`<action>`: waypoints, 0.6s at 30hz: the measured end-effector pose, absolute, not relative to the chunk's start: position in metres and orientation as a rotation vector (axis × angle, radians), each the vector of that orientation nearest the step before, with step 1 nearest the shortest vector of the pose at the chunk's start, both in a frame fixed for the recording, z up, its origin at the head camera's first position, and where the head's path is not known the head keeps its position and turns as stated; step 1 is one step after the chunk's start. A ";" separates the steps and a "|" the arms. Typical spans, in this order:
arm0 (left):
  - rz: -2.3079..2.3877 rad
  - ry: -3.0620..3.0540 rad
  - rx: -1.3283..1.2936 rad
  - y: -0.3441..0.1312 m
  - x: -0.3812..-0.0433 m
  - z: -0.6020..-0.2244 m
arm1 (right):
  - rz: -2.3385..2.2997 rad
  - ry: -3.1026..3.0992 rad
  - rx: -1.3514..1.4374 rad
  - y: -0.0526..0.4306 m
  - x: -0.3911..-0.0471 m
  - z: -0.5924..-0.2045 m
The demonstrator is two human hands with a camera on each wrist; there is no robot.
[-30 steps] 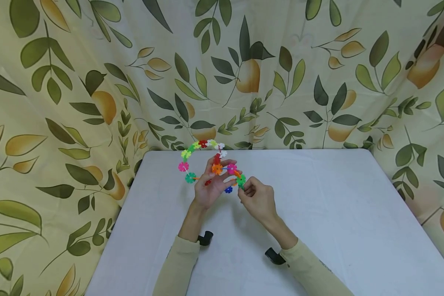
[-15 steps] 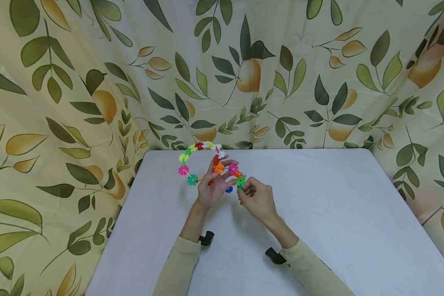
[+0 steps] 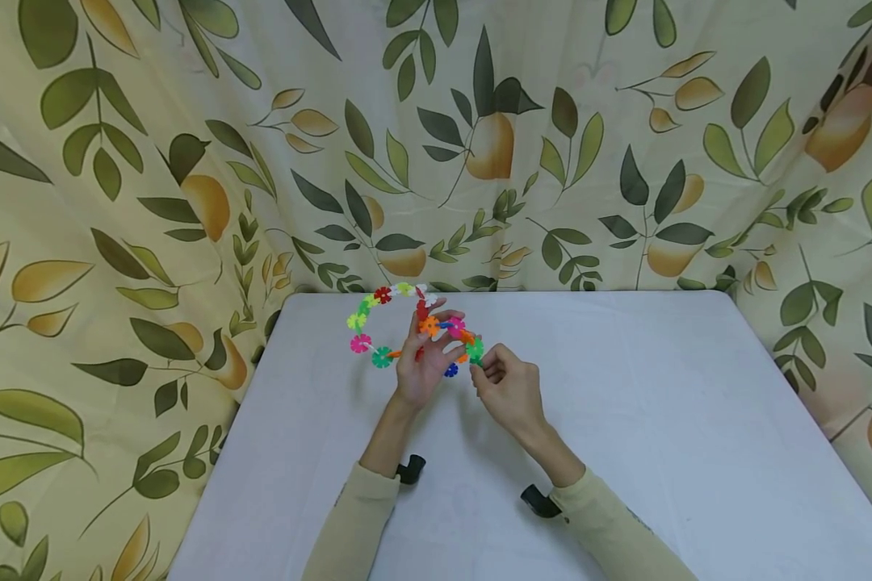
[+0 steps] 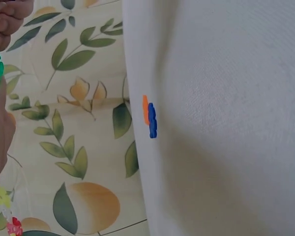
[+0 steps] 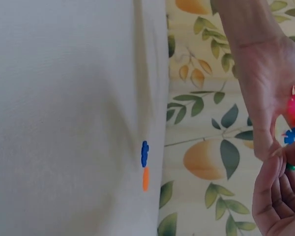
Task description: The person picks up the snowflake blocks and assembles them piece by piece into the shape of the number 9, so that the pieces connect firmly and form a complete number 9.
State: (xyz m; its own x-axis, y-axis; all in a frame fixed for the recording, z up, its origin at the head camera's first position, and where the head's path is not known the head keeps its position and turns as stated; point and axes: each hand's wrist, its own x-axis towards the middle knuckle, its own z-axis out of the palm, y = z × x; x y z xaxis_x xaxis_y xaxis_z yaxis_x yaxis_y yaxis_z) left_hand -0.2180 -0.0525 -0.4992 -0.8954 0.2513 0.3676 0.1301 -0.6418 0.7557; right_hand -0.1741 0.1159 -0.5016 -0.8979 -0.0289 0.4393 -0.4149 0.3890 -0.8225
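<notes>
A loop of colourful notched plastic snowflake discs, linked edge to edge, hangs in the air; its pink disc is at the left in the head view. My left hand holds this chain, palm side showing, with part of the loop hidden behind the fingers. At the chain's right end is a green disc, which my right hand pinches between thumb and fingers. In the right wrist view, the thumb tips of both hands meet by a mostly hidden green piece.
On the white-covered table, a blue disc and an orange disc lie close together near the edge in the left wrist view. A leaf-and-fruit patterned curtain stands behind and to the left.
My left hand has shifted slightly right, and the loop's far side has tipped lower and to the left. The right hand keeps its pinch at the green disc, almost still.
</notes>
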 end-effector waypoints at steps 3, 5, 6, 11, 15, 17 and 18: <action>2.697 1.293 0.700 -0.053 -0.218 -0.500 | 1.487 -2.308 0.400 0.116 -0.175 -0.502; 2.687 1.310 0.702 -0.052 -0.218 -0.500 | 1.482 -2.314 0.414 0.116 -0.176 -0.502; 2.680 1.319 0.705 -0.052 -0.218 -0.500 | 1.483 -2.318 0.421 0.117 -0.176 -0.502; 2.642 1.365 0.720 -0.052 -0.216 -0.500 | 1.481 -2.344 0.444 0.118 -0.177 -0.502; 2.647 1.314 0.714 -0.053 -0.215 -0.500 | 1.484 -2.344 0.459 0.118 -0.177 -0.503; 2.662 1.285 0.705 -0.052 -0.215 -0.501 | 1.486 -2.335 0.465 0.118 -0.177 -0.504; 2.670 1.274 0.699 -0.052 -0.215 -0.501 | 1.488 -2.330 0.466 0.118 -0.178 -0.504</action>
